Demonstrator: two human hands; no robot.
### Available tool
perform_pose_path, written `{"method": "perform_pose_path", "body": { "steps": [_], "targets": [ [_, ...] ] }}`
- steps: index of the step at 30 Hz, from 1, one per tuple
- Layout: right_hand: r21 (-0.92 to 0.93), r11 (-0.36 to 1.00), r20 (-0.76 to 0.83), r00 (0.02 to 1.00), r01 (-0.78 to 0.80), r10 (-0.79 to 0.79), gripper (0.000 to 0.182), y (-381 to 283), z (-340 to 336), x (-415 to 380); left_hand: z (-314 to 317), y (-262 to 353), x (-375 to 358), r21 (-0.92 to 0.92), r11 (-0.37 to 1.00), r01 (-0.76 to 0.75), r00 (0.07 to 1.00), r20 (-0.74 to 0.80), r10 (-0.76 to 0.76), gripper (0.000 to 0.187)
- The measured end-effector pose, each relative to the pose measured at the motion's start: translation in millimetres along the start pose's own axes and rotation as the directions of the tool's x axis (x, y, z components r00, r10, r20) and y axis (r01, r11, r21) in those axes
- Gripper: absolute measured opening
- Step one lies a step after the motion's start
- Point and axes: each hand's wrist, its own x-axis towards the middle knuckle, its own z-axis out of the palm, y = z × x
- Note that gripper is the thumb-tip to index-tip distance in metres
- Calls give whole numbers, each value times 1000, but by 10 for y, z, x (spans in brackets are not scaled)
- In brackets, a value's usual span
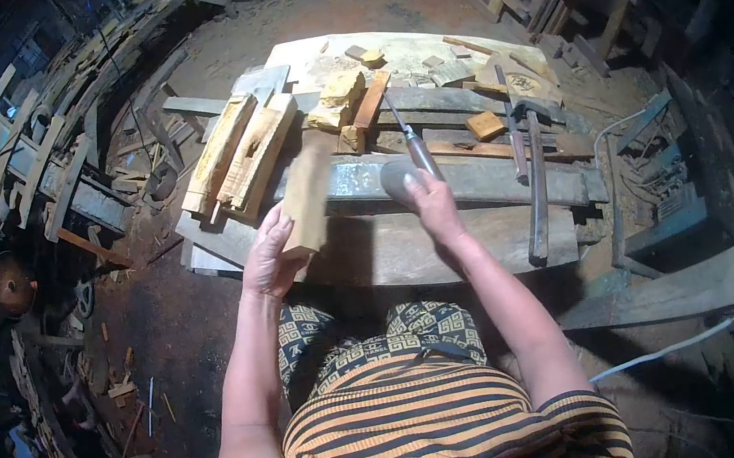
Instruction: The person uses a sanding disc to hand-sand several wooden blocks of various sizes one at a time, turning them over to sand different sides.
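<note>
The fingers of the left hand (pixel 270 253) were clamped on a blurred wooden block (pixel 309 195), which extended beyond them over the tabletop (pixel 442 252) — while the right hand's (pixel 437 207) gripped a dark, rounded object (pixel 397 183) near a wooden-handled tool (pixel 419 152).

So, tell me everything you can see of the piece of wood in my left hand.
The piece of wood is a pale tan block, longer than wide, with fairly straight edges. Your left hand grips it near its lower end. Its other end points away from you, above the workbench, and is blurred, so the grain there can't be made out. Your right hand is apart from it.
</note>
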Motion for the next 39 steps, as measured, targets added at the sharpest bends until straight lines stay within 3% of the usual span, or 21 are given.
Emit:
{"method": "perform_pose_path", "body": {
  "steps": [1, 2, 5, 7, 10, 11, 13, 15, 16, 18, 20, 21, 23, 25, 27, 29, 31, 33, 35, 37, 39],
  "targets": [
    [36, 997, -1, 998, -62, 62, 36, -90, -49, 19, -79, -28, 44, -8, 1000, -17, 999, 39, 18, 55],
    [98, 995, -32, 999, -10, 14, 36, -54, -78, 52, -115, -94, 77, -12, 1000, -9, 1000, 10, 9, 55],
    [-14, 998, -199, 978, -63, 59, 34, 57, -213, 155, -127, -258, 187, 41, 996, 83, 997, -14, -82, 59],
    [-15, 1000, -201, 979, -14, 11, 33, -81, -162, 155, -112, -439, 330, 106, 993, -51, 999, -6, 52, 58],
    [-329, 884, 19, 938, 332, -345, 31, -605, 121, -82, -170, -605, 427, 62, 998, -18, 999, -46, 21, 52],
    [-281, 850, 120, 895, 445, -429, 30, -615, 254, -138, -231, -727, 499, -7, 1000, -6, 998, -69, 6, 50],
    [-348, 668, 432, 745, 658, -508, 37, -583, 471, -275, -256, -922, 553, -119, 992, -48, 995, -89, 37, 45],
    [-301, 619, 563, 659, 725, -498, 47, -623, 608, -410, -181, -963, 528, -326, 942, -80, 987, -156, 30, 46],
    [-327, 600, 581, 657, 730, -481, 45, -561, 637, -431, -189, -944, 519, -327, 941, -87, 986, -164, 34, 46],
    [-341, 583, 607, 646, 737, -462, 43, -437, 677, -405, -233, -905, 498, -511, 859, 7, 991, -112, -74, 54],
    [-314, 649, 654, 654, 693, -381, 40, -378, 649, -283, -372, -966, 533, -702, 705, 100, 987, -18, -158, 61],
    [-247, 733, 643, 673, 634, -366, 36, -332, 626, -164, -291, -967, 524, -726, 685, 67, 981, -78, -178, 53],
    [-481, 618, 590, 751, 622, -297, 35, -64, 537, 123, -368, -1109, 585, -716, 687, 125, 983, -5, -184, 45],
    [-593, 646, 455, 862, 480, -224, 38, -22, 481, 282, -250, -1064, 574, -728, 677, 103, 971, -74, -228, 38],
    [-549, 704, 420, 877, 450, -233, 38, 92, 471, 447, -92, -960, 544, -794, 603, 81, 966, -86, -243, 41],
    [-415, 860, 342, 927, 296, -154, 40, 175, 477, 565, -10, -908, 530, -809, 578, 103, 972, -43, -232, 47],
    [-448, 825, 362, 914, 344, -184, 41, 155, 485, 486, 125, -751, 402, -735, 615, 286, 956, 174, -237, 54],
    [-590, 705, 345, 913, 392, -219, 41, 98, 491, 387, -118, -993, 519, -747, 567, 346, 931, 348, -110, 58],
    [-587, 720, 358, 916, 370, -179, 42, 27, 497, 342, -261, -1160, 579, -723, 566, 396, 882, 470, -17, 56],
    [-598, 700, 387, 905, 390, -174, 43, -65, 519, 274, -235, -1189, 551, -769, 531, 356, 914, 406, -25, 56],
    [-438, 670, 649, 727, 599, -226, 44, -214, 602, 57, -288, -1260, 567, -811, 498, 308, 941, 337, -34, 56]
  ]
}}
